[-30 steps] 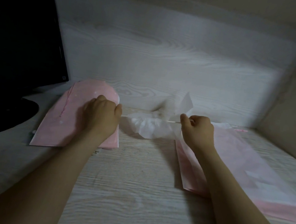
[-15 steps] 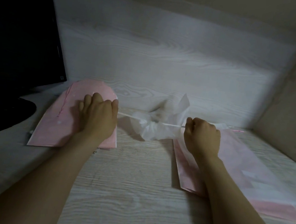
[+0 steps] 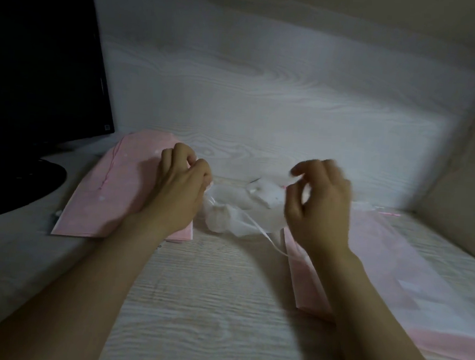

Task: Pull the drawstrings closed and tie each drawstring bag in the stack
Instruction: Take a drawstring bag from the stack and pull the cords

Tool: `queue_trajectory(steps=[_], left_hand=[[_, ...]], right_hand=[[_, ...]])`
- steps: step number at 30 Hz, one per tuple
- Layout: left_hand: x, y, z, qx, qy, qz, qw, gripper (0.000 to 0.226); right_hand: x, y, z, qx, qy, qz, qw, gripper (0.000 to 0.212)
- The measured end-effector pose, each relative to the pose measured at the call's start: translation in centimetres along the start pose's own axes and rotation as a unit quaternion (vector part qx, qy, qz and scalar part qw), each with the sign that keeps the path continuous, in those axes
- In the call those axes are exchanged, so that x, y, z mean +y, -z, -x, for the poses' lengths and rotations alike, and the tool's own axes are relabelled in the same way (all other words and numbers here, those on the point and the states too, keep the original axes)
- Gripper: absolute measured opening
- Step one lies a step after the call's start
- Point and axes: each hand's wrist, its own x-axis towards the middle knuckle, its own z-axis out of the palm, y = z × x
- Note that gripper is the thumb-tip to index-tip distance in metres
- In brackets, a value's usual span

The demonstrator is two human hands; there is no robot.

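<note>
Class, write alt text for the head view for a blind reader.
Left hand and right hand, both curled, work at a gathered white drawstring bag on a wooden table, between a left pink pile and a right pink pile; monitor at left.

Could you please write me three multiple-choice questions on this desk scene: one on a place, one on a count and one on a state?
1. Where does the white bag lie?
A. on the monitor's foot
B. on the desk, between the left pink stack and the right pink stack
C. on top of the left pink stack

2. How many pink stacks are there?
A. one
B. two
C. four

3. How does the white drawstring that trails from the bag run?
A. slack, in a curve
B. taut between both hands
C. wound round a wrist

Answers: 1 B, bare wood shows under the bag, with a stack on either side. 2 B, one stack lies at the left and one at the right. 3 A, the drawstring bends loosely over the desk.
</note>
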Motion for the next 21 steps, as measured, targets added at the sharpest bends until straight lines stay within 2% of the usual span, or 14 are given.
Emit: queue_trajectory(steps=[1,2,3,4,6,10,12,15,18,21], left_hand=[[-0.1,-0.2,-0.1,0.018,0.0,0.004,1.0,0.007],[-0.2,-0.2,-0.2,0.034,0.006,0.006,0.999,0.006],[-0.2,0.0,-0.3,0.045,0.013,0.005,0.999,0.005],[-0.3,0.2,-0.4,0.051,0.018,0.001,0.999,0.004],[-0.4,0.7,-0.4,0.052,0.029,-0.019,0.998,0.006],[-0.5,1.0,-0.3,0.056,0.023,-0.084,0.995,0.008],[-0.1,1.1,-0.3,0.048,0.018,-0.091,0.994,0.019],[0.8,2.0,-0.5,0.023,0.086,-0.112,0.99,0.038],[0.8,2.5,-0.6,0.009,0.191,-0.085,0.978,0.026],[1.6,2.6,-0.3,-0.042,0.211,-0.013,0.976,0.056]], right_hand=[[-0.3,-0.3,0.1,-0.075,0.014,-0.032,0.997,0.012],[-0.7,-0.6,0.4,-0.153,0.009,-0.043,0.987,0.015],[-1.1,-1.0,0.6,-0.221,-0.001,-0.041,0.974,0.03],[-1.4,-1.3,1.0,-0.276,-0.008,-0.036,0.961,0.042],[-1.7,-1.6,1.5,-0.334,-0.014,-0.041,0.942,0.046],[-2.0,-1.6,1.7,-0.381,-0.04,-0.109,0.917,0.032],[-2.2,-1.9,1.9,-0.381,-0.036,-0.12,0.916,0.029],[-2.4,-2.1,2.0,-0.382,-0.026,-0.093,0.919,0.028],[-2.3,-2.4,2.2,-0.399,-0.008,-0.061,0.915,0.022],[-2.3,-2.6,2.3,-0.39,-0.003,-0.059,0.919,0.014]])
